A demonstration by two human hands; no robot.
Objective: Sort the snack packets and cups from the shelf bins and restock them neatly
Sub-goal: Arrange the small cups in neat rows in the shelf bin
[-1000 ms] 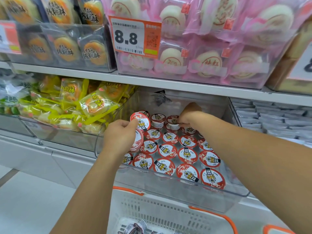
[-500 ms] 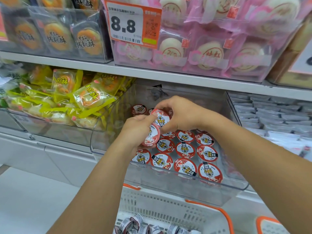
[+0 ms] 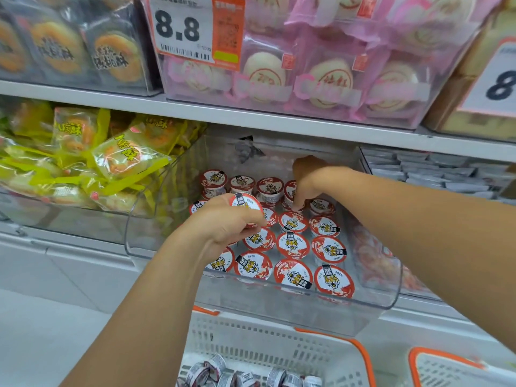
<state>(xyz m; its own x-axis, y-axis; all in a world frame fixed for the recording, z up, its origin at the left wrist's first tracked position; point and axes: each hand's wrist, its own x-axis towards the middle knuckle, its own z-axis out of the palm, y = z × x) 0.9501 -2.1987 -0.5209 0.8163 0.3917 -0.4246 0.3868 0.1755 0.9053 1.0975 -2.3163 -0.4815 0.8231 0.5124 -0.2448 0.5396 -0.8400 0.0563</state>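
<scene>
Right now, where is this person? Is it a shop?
Most likely a shop's snack aisle: a price tag reading 8.8, clear shelf bins of sealed cups, and a restocking basket.

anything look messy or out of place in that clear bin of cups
Mostly tidy: the cups sit lid-up in rows in the clear bin. The back row rides higher, stacked on others. The left hand holds one tilted cup; the right hand is at a back-row cup.
</scene>
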